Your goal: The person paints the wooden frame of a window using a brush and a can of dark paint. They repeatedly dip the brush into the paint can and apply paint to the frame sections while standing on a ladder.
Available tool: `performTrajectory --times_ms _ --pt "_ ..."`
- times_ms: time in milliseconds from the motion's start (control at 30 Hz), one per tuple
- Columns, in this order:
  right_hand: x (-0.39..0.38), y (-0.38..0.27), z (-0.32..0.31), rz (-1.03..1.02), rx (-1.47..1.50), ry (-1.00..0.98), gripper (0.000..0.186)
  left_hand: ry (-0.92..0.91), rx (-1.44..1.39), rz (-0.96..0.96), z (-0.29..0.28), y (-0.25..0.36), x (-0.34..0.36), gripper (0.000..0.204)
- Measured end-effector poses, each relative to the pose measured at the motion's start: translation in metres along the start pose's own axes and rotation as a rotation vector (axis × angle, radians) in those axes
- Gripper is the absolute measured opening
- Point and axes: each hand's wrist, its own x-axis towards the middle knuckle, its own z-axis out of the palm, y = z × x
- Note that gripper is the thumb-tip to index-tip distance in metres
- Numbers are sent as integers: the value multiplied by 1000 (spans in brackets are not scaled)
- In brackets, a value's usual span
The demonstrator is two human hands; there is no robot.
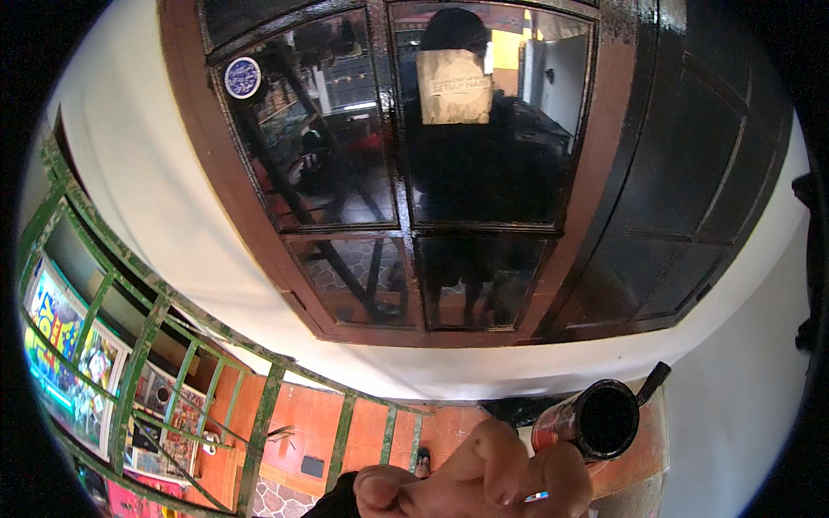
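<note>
My left hand (488,457) is at the lower edge, fingers curled inward, close to the left side of an open paint can (559,425). Beside it, my right hand (560,482) is curled just below the can's rim, with a small blue and white band or object at its fingers. What either hand grips is hidden. The can has a red, stained wall and a black inside, and tilts its mouth toward me. A dark brush (654,382) sticks out past its right side. In front stands a window with glossy black bars (402,155) and a brown frame (609,147).
A green, paint-spotted metal ladder (263,423) slants across the left. A black door or shutter panel (682,147) adjoins the window at right. Below the window runs a white wall (432,367). Orange floor tiles (363,432) and a bright display panel (73,345) lie lower left.
</note>
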Motion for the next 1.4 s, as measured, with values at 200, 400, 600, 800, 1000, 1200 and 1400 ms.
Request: performTrajectory --times_ms 200,400,600,800,1000,1200,1400 --pt "23 16 -7 19 91 -72 128 323 -1 70 15 -20 -19 51" --pt "34 40 5 182 261 -221 131 285 332 213 11 -39 -12 66" --pt "48 41 14 -190 -121 -218 136 163 209 97 -11 -49 -26 68" --pt "64 44 -3 -194 -11 -217 135 103 -159 -37 -29 -73 -7 62" --pt "72 45 -1 -200 18 -251 133 784 361 232 2 -70 3 52" --pt "87 52 2 -224 119 -302 131 242 1801 -53 -30 53 -99 18" --pt "106 57 4 -281 -47 -233 130 761 2366 -2025 -5 141 -322 25"
